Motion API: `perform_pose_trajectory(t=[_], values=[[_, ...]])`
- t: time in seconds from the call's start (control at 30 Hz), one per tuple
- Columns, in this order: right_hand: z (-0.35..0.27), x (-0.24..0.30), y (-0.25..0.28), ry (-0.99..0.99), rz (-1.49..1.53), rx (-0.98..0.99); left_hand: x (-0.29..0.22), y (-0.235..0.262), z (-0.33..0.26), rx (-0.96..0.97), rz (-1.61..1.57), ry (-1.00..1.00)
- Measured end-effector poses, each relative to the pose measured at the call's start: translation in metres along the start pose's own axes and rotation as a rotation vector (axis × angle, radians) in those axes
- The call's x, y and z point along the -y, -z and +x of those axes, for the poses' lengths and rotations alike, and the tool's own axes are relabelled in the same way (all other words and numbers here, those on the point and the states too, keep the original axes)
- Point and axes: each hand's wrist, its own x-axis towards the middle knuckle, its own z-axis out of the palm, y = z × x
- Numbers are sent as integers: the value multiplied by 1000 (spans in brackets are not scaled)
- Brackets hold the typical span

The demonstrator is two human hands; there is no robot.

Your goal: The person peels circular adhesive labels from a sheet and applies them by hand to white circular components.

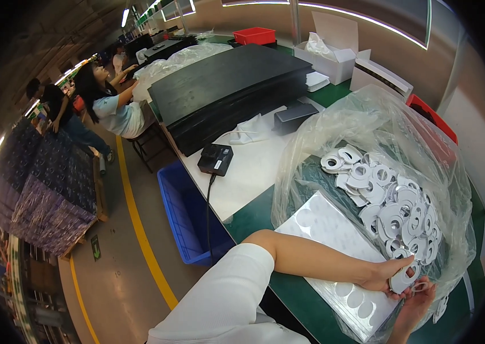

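My left hand (381, 276) reaches across a stack of silvery-white sticker sheets (340, 235). It is closed on a white plastic part with a round hole (401, 281). Right beside it, my right hand (417, 307) pinches a thin pale ring (420, 286) close to that part. The sheets carry rows of round shapes, and my left forearm hides their middle. Beyond my hands, a heap of similar white holed parts (391, 215) lies in an open clear plastic bag (345, 117).
A black power adapter (215, 159) with a cable sits near the table edge, by a stack of large black panels (231, 86). Below is a blue bin (185, 212). White boxes (337, 60) and a red bin (434, 123) stand behind. A seated person (116, 106) works farther left.
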Motion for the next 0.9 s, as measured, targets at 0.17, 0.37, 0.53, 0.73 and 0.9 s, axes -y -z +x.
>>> perform_pose_trajectory(t=[0.17, 0.37, 0.53, 0.73, 0.9], values=[[-5, 0, 16, 81, 27, 140, 1, -6, 0, -10, -14, 10], [3, 7, -19, -59, -44, 100, -19, -7, -22, -128, 101, -62], [-2, 7, -8, 16, -151, 70, -20, -20, -17, -129, 173, 19], [-7, 9, -19, -38, -98, 115, -17, -21, -17, -139, 196, 4], [-6, 7, -20, -39, -151, 99, -18, -23, -17, -144, 205, -8]])
